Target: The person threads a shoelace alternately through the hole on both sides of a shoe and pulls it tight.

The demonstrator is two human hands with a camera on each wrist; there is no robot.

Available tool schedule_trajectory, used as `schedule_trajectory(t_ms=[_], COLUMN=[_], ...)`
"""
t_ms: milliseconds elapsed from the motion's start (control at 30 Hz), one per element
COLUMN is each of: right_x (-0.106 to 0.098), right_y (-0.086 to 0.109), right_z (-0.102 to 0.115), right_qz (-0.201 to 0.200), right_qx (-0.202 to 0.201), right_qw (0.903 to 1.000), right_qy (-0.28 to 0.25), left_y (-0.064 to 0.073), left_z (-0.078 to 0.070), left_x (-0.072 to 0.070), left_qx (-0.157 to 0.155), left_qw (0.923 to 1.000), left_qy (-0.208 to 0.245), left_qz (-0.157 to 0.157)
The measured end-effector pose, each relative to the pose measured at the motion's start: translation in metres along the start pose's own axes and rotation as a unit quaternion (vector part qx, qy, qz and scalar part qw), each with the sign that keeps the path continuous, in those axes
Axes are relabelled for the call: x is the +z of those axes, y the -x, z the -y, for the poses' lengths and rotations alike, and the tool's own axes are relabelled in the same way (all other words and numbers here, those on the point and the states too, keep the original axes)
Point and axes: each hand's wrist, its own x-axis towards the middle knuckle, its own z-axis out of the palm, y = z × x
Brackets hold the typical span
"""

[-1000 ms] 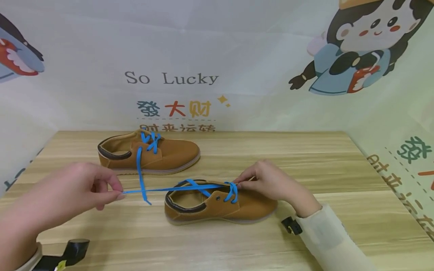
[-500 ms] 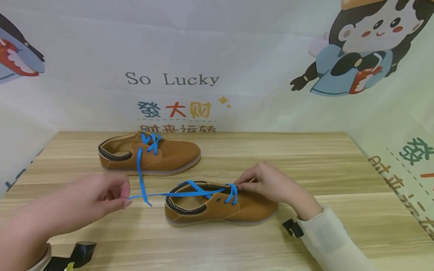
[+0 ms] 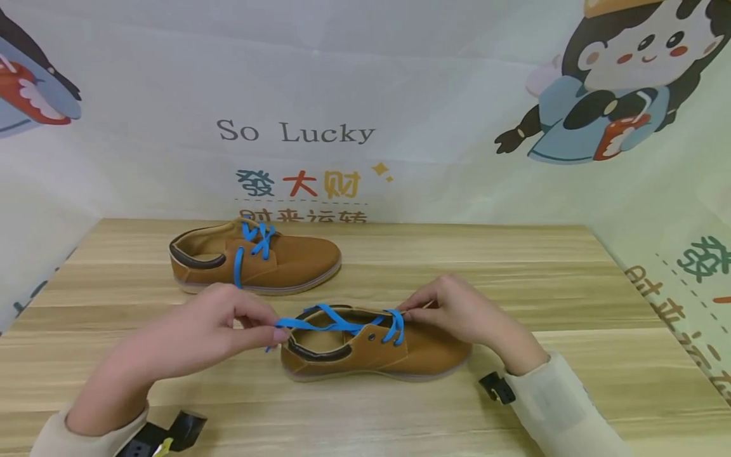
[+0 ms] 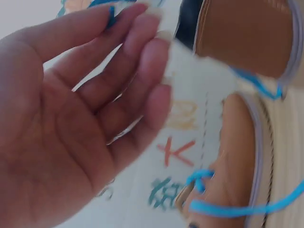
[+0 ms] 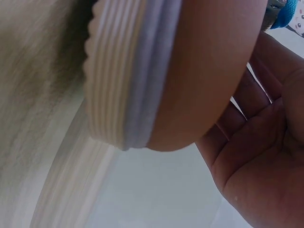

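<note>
A brown shoe point(image 3: 434, 349) lies on its sole, toe to the right, with a blue shoelace point(image 3: 337, 325) threaded in its front eyelets. My left hand point(image 3: 205, 343) pinches that lace between thumb and forefinger just beyond the heel, and the lace sags over the opening. In the left wrist view a bit of blue lace point(image 4: 111, 16) shows at the fingertips. My right hand point(image 3: 457, 314) grips the shoe by its upper beside the lacing, its fingertips partly hidden. The right wrist view shows the toe point(image 5: 209, 71) close up, next to the palm point(image 5: 266, 156).
A second brown shoe point(image 3: 302, 260) with blue laces stands behind, to the left, toe to the right. One lace end point(image 3: 238, 266) hangs over its side. Wood-grain table point(image 3: 514, 266) surrounds both shoes, and a printed cloth point(image 3: 434, 114) rises at the back.
My left hand has moved right towards the heel with the lace. The lace, taut a second ago, has gone slack. My right hand has stayed on the shoe.
</note>
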Motion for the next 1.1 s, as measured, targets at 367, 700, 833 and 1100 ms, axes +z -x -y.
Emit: schedule_trajectory(t_ms=[367, 700, 833, 1100], right_x=[-0.006, -0.01, -0.007, 0.0], right_y=[0.004, 0.011, 0.011, 0.008], right_z=[0.015, 0.043, 0.048, 0.051], right_qz=[0.015, -0.033, -0.039, -0.026], right_qx=[-0.02, -0.068, -0.084, -0.1], right_qw=[0.9976, 0.9956, 0.994, 0.9931], right_qy=[0.064, 0.056, 0.058, 0.054], left_y=[-0.038, -0.065, -0.071, -0.08], left_z=[-0.015, -0.018, -0.017, -0.021], left_x=[0.034, 0.055, 0.063, 0.072], left_qx=[-0.046, -0.08, -0.062, -0.069], left_qw=[0.9864, 0.9755, 0.9767, 0.9715], left_qy=[0.093, 0.035, 0.065, 0.097], left_qz=[-0.128, -0.202, -0.195, -0.205])
